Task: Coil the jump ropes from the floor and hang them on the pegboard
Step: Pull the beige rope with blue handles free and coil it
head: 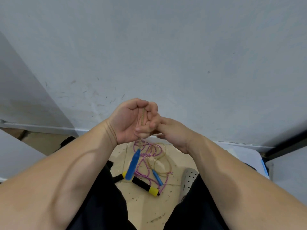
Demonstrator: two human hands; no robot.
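My left hand (pixel 131 120) is raised in front of the wall, fingers curled round the thin clear-yellow cord (pixel 143 117) of a jump rope. One blue handle (pixel 132 165) dangles below that hand. My right hand (pixel 172 131) meets the left one, its fingertips at the cord by the left fingers; its grip is hidden. The rest of this cord loops on the floor to a second blue handle (pixel 157 177). A pink-and-purple braided rope (pixel 146 155) with black-and-yellow handles (pixel 146 186) lies tangled beneath it on the tiles. No pegboard shows.
A pale grey wall (pixel 166 55) fills the upper view, with a baseboard at its foot. My grey perforated clog (pixel 188 181) stands right of the ropes. Dark trouser legs frame the tan floor tiles (pixel 149 211). A light-blue surface (pixel 245 156) lies at the right.
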